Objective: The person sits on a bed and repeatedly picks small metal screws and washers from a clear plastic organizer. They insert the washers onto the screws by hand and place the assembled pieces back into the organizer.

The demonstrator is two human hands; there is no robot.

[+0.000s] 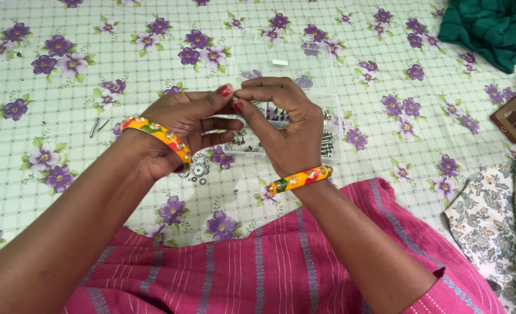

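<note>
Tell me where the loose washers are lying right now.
In the head view the washers lie on the flowered sheet left of centre, just under the left hand by its bangle, and left of the clear plastic box of small metal parts.

purple-flowered white sheet (66, 110), yellow bangles (299, 178), pink striped garment (269, 261)

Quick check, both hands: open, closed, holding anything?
Left hand: fingers pinched, meeting the right fingertips; item between them too small to tell.
Right hand: pinched closed at the same spot, above the clear plastic box of small metal parts.
</note>
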